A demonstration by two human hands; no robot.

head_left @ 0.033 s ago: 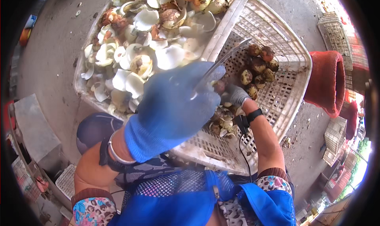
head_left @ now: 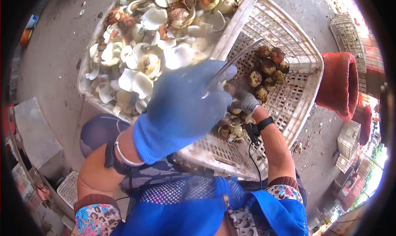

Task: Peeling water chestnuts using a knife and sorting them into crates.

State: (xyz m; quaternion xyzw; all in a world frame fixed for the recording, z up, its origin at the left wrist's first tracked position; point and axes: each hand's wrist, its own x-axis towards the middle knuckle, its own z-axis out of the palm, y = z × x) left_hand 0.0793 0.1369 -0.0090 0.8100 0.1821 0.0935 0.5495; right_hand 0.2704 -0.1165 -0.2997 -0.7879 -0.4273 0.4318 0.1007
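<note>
My left hand (head_left: 187, 101), in a blue glove, is closed around a knife (head_left: 235, 60). Its thin blade slants up and to the right over the white crate. Behind it, my right hand (head_left: 247, 102), in a grey glove, reaches into that crate among small onions; its fingertips are partly hidden by the left glove. A dark, blurred roundish thing (head_left: 229, 88) shows between the two hands. Several brown onions (head_left: 268, 66) lie just beyond the right hand. Paler onions (head_left: 235, 130) sit nearer to me, below it.
A second crate (head_left: 83, 85) at left is heaped with onion skins and cut layers (head_left: 141, 85). It adjoins the white crate (head_left: 303, 81). A red mesh sack (head_left: 335, 85) stands to the right. Farther right are more crates (head_left: 348, 35). A black cable (head_left: 255, 163) hangs by my right wrist.
My left hand with the knife has shifted slightly up and right. The right hand has moved slightly within the crate.
</note>
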